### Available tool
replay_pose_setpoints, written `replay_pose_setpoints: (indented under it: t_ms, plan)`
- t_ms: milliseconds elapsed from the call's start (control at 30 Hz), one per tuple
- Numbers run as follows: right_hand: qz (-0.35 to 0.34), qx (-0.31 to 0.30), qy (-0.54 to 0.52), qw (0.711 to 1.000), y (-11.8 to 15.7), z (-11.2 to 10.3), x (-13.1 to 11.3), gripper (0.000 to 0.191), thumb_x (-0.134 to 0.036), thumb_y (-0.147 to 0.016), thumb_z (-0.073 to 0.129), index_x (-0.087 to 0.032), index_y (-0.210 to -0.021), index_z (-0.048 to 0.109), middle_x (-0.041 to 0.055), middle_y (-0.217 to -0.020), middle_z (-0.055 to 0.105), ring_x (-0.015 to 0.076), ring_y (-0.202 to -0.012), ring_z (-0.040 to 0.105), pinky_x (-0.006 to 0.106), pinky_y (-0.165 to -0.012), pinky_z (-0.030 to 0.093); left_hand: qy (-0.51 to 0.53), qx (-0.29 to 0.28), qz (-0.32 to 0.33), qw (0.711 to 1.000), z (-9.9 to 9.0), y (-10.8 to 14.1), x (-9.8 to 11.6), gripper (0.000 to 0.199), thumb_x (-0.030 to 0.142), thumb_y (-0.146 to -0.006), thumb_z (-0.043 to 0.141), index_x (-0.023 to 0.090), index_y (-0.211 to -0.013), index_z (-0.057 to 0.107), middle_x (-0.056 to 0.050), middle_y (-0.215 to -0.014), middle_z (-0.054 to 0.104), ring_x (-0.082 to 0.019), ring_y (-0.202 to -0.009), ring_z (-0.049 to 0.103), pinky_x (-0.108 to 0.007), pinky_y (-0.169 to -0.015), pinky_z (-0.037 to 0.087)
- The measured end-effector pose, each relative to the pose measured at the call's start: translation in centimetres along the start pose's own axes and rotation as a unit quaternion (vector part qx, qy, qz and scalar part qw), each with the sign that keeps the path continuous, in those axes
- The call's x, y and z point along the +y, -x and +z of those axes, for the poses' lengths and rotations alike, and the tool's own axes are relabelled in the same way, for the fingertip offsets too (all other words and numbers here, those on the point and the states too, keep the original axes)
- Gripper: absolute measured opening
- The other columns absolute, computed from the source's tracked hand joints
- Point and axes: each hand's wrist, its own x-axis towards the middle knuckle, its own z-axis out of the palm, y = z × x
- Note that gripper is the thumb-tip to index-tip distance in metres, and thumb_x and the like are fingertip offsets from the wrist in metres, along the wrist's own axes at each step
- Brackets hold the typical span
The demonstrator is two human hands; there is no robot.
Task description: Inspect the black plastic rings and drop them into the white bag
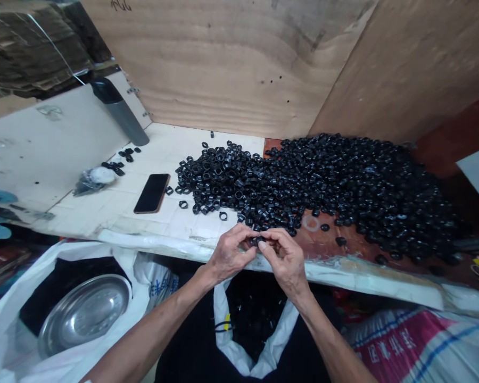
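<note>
My left hand [233,252] and my right hand [284,258] meet at the table's front edge. Between their pinched fingertips is a small black part [257,241], gripped from both sides; its exact shape is partly hidden. Just beyond my hands lies a heap of black rings [223,175], which runs into a larger heap of small black parts [351,181] on the right. Below my hands, an open white bag [239,359] holds dark pieces.
A phone [152,193] lies left of the rings. Behind it stand a grey bottle [125,117] and a small plastic bag [91,182]. A metal bowl [85,314] sits in a white sack at lower left. Wooden boards [231,64] wall the back. A printed sack [415,340] is at lower right.
</note>
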Motion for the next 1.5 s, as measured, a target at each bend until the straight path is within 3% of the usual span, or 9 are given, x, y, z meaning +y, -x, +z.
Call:
replay_pose_setpoints:
  t_ms: [200,433,567,733,900,1000,1133,1300,1500]
  plan:
    - [0.023,0.014,0.006,1.0,0.6,-0.3,1.6,0.017,-0.031,-0.088,0.066,-0.02,-0.102,0.066,0.0077,-0.102,0.065,0.0178,-0.081,0.065,0.031,-0.075,0.056,0.067,-0.017,-0.045,0.997,-0.2,-0.2,-0.3,0.023,0.019,-0.081,0.07,0.015,-0.104,0.068,-0.006,-0.097,0.066,-0.013,-0.077,0.066,-0.024,-0.07,0.058]
    - [0.034,0.006,0.018,0.999,1.2,0.0,2.4,0.016,-0.029,-0.088,0.065,-0.02,-0.102,0.065,0.0081,-0.104,0.067,0.0193,-0.086,0.066,0.034,-0.08,0.056,0.142,-0.044,-0.053,0.987,-0.2,-0.1,-1.5,0.025,0.03,-0.084,0.071,0.015,-0.104,0.071,-0.011,-0.11,0.069,-0.02,-0.098,0.07,-0.031,-0.084,0.06]
    - [0.014,0.009,0.062,0.998,1.0,0.2,2.2,0.013,-0.028,-0.089,0.064,-0.02,-0.099,0.066,0.0074,-0.103,0.068,0.0193,-0.086,0.065,0.033,-0.078,0.054,0.118,-0.039,-0.019,0.992,-0.5,0.1,-1.7,0.029,0.029,-0.084,0.071,0.016,-0.11,0.072,-0.012,-0.111,0.071,-0.022,-0.102,0.069,-0.035,-0.091,0.058]
    - [-0.021,0.012,0.136,0.99,0.7,0.2,1.3,0.01,-0.029,-0.09,0.063,-0.02,-0.091,0.067,0.0048,-0.088,0.067,0.0174,-0.076,0.062,0.03,-0.071,0.052,0.096,-0.044,0.003,0.994,-0.9,0.2,-1.9,0.029,0.025,-0.088,0.066,0.017,-0.116,0.071,-0.013,-0.115,0.071,-0.022,-0.106,0.069,-0.037,-0.095,0.057]
    - [-0.047,-0.004,0.227,0.973,0.5,0.5,1.1,0.027,-0.03,-0.095,0.056,-0.02,-0.07,0.062,0.0011,-0.067,0.059,0.0148,-0.063,0.056,0.028,-0.064,0.047,0.122,-0.035,-0.029,0.991,-0.7,0.3,-1.7,0.028,0.026,-0.086,0.067,0.016,-0.113,0.071,-0.012,-0.114,0.072,-0.022,-0.104,0.069,-0.035,-0.093,0.058]
    - [-0.049,0.017,0.217,0.975,0.7,0.8,1.4,0.014,-0.029,-0.094,0.057,-0.02,-0.089,0.066,0.0015,-0.072,0.061,0.0148,-0.062,0.057,0.028,-0.064,0.049,0.176,-0.032,-0.085,0.98,-0.3,0.5,-1.7,0.028,0.025,-0.085,0.068,0.014,-0.111,0.069,-0.012,-0.111,0.072,-0.022,-0.101,0.07,-0.034,-0.09,0.059]
    - [-0.08,-0.011,0.165,0.983,1.0,0.6,1.5,0.026,-0.025,-0.094,0.057,-0.02,-0.119,0.061,0.0082,-0.098,0.067,0.0188,-0.079,0.064,0.032,-0.073,0.054,0.207,-0.023,-0.086,0.974,-0.1,0.7,-1.9,0.026,0.023,-0.085,0.067,0.014,-0.109,0.068,-0.012,-0.111,0.071,-0.022,-0.1,0.07,-0.036,-0.092,0.058]
    - [-0.074,-0.027,0.242,0.967,0.7,0.3,1.7,0.022,-0.027,-0.097,0.052,-0.02,-0.082,0.066,0.0019,-0.068,0.062,0.016,-0.063,0.059,0.029,-0.066,0.048,0.182,-0.02,-0.057,0.982,-0.3,0.5,-1.9,0.023,0.022,-0.085,0.066,0.014,-0.106,0.07,-0.011,-0.108,0.071,-0.021,-0.101,0.068,-0.034,-0.091,0.057]
    - [-0.064,-0.01,0.233,0.97,1.0,0.5,1.6,0.016,-0.029,-0.095,0.056,-0.019,-0.091,0.067,0.002,-0.072,0.061,0.0149,-0.061,0.055,0.028,-0.063,0.046,0.191,-0.008,-0.066,0.979,-0.2,0.6,-1.8,0.023,0.02,-0.085,0.066,0.013,-0.107,0.07,-0.012,-0.109,0.07,-0.021,-0.1,0.068,-0.034,-0.09,0.057]
